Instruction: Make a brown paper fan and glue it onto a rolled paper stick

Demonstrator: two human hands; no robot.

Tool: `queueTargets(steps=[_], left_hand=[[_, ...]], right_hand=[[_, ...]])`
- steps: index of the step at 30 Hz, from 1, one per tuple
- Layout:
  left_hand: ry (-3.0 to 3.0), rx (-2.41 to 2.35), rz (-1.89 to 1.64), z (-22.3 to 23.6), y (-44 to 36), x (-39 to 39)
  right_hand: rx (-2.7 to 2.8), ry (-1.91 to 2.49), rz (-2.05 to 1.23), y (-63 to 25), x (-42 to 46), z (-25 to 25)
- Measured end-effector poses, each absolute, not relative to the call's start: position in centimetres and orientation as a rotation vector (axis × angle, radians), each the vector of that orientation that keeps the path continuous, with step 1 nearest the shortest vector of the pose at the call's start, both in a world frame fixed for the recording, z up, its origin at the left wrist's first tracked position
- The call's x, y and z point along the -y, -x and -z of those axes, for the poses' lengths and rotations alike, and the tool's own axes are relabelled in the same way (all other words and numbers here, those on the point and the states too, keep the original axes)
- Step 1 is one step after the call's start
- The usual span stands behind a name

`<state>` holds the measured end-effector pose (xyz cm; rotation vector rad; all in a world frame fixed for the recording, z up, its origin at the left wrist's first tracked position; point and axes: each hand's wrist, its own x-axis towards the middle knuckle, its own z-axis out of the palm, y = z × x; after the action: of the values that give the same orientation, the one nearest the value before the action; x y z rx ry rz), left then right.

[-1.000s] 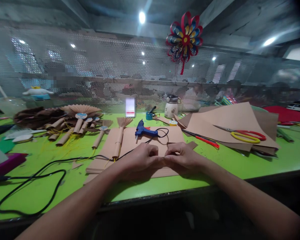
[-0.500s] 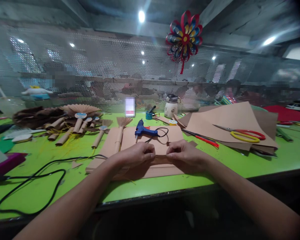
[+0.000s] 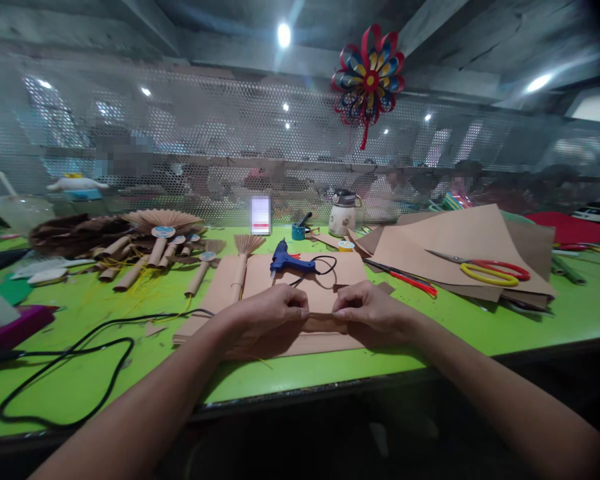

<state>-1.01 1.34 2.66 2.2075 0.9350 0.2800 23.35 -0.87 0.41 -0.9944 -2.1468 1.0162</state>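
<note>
My left hand (image 3: 280, 308) and my right hand (image 3: 369, 308) pinch a narrow piece of brown kraft paper (image 3: 323, 320) between them, just above a stack of kraft paper (image 3: 305, 347) near the table's front edge. Both hands have their fingers closed on the paper's edge, a short gap apart. Right behind them a blue glue gun (image 3: 291, 261) lies on the stack. A paper roll with a pleated, fanned top (image 3: 239, 272) rests on the stack's left part. The lower side of the held paper is partly hidden in shadow.
Several paper rolls (image 3: 133, 273) and fans (image 3: 160, 220) lie at the left, near a black cable (image 3: 123, 363) and a purple power strip (image 3: 23, 327). At right are scissors (image 3: 495, 272) on large paper sheets (image 3: 445, 233) and a red-handled tool (image 3: 414, 283). A phone (image 3: 261, 215) and bottle (image 3: 343, 217) stand behind.
My hands hold almost the same pose on the paper. The whole view has shifted very slightly; nothing has been picked up or let go.
</note>
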Motion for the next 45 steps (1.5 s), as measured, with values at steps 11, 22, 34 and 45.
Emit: queueTargets(steps=[11,22,34,45], left_hand=[[-2.095,-0.873,-0.387,-2.1,0.7,-1.1],[-1.781,-0.745,-0.443,-2.9,0.7,-0.3],[-1.468,-0.581,-0.458,-1.7,-1.1,1.5],[-1.218,-0.51,-0.482,-1.2,-1.8,1.7]], right_hand=[[2.023,1.039,-1.237,-23.2,1.3,0.0],[1.664,0.862,-1.39,-23.6,0.6,-0.6],[1.906,0.647,-1.371,-23.1,2.0,-0.9],[1.678,0.585,-1.657,-22.5,2.5,-0.8]])
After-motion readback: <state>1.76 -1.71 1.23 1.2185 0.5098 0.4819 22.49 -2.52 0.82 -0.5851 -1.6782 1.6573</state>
